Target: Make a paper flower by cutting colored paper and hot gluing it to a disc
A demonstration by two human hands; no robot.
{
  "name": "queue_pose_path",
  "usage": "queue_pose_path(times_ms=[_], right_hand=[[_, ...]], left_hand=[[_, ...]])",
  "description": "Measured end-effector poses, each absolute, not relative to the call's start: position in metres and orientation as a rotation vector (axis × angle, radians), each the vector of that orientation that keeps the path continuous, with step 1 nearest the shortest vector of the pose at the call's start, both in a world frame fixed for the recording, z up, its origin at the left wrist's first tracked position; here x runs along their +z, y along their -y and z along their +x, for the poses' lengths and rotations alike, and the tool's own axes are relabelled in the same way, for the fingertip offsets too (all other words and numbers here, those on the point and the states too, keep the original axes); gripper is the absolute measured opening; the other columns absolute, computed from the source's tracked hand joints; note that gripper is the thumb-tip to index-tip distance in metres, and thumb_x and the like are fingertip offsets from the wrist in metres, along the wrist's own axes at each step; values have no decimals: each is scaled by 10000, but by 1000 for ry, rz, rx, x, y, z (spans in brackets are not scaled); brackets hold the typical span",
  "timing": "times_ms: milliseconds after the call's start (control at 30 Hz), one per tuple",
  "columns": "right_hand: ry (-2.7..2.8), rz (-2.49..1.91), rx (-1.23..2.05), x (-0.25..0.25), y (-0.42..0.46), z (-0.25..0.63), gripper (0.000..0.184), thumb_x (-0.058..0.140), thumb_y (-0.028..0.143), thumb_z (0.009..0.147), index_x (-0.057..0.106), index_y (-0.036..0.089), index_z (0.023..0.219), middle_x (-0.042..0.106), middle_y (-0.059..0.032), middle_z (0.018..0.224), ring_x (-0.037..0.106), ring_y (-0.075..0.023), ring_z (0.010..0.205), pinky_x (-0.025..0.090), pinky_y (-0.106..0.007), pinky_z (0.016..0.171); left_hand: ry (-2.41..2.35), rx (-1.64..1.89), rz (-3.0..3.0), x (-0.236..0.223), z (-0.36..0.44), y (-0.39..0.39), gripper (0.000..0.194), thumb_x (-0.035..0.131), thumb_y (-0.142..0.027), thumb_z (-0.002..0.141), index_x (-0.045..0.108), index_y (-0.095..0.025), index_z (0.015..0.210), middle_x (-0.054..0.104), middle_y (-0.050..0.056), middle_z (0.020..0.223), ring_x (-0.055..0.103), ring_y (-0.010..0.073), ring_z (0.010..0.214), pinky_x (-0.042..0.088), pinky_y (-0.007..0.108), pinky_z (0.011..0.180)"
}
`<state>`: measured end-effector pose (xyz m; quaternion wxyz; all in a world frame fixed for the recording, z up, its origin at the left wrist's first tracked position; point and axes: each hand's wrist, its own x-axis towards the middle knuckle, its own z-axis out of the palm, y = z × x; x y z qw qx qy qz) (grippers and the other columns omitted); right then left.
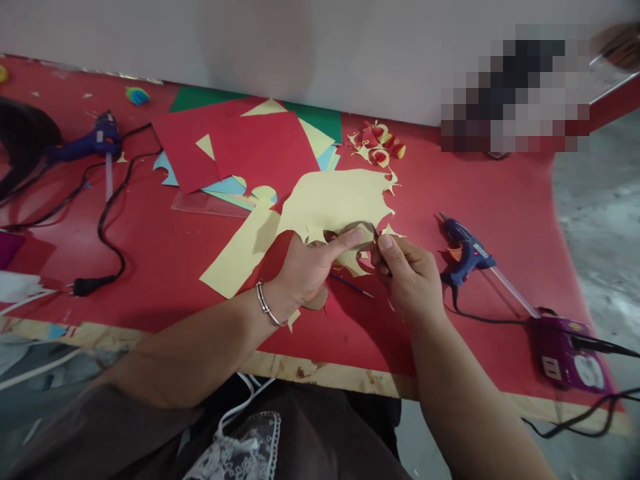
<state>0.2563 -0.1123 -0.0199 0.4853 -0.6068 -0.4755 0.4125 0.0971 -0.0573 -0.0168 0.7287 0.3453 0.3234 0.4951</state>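
My left hand (313, 263), with a silver bracelet at the wrist, pinches the near edge of a ragged pale yellow paper sheet (335, 200), thumb stretched along it. My right hand (407, 273) is closed round small scissors (376, 235), whose blades meet the yellow paper just beside my left thumb. A yellow strip (240, 253) lies to the left of my left hand. A thin blue pen-like stick (353, 285) lies on the red table (165, 267) between my hands.
A blue glue gun (465, 253) lies right of my right hand, its cord running to a purple power strip (570, 353). Another glue gun (95, 141) and black cable lie far left. Red, green and blue paper sheets (250, 147) and red-yellow scraps (380, 145) sit behind.
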Motion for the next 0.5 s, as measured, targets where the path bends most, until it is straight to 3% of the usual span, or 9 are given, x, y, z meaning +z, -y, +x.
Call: queue_pose_path(times_ms=[200, 500], right_hand=[[1243, -1518, 913, -23, 110, 260, 638, 641, 790, 972, 559, 224, 688, 431, 26, 603, 345, -116, 540, 254, -297, 491], [1320, -1537, 885, -17, 112, 258, 652, 621, 786, 987, 553, 219, 672, 430, 18, 633, 354, -122, 577, 256, -301, 520]], left_hand=[[-630, 1035, 818, -17, 92, 53, 298, 976, -421, 782, 808, -176, 801, 768, 38, 823, 739, 187, 807, 646, 383, 873], [-741, 994, 822, -15, 86, 50, 332, 1001, -410, 709, 803, -161, 808, 742, 15, 774, 692, 137, 701, 617, 334, 754]])
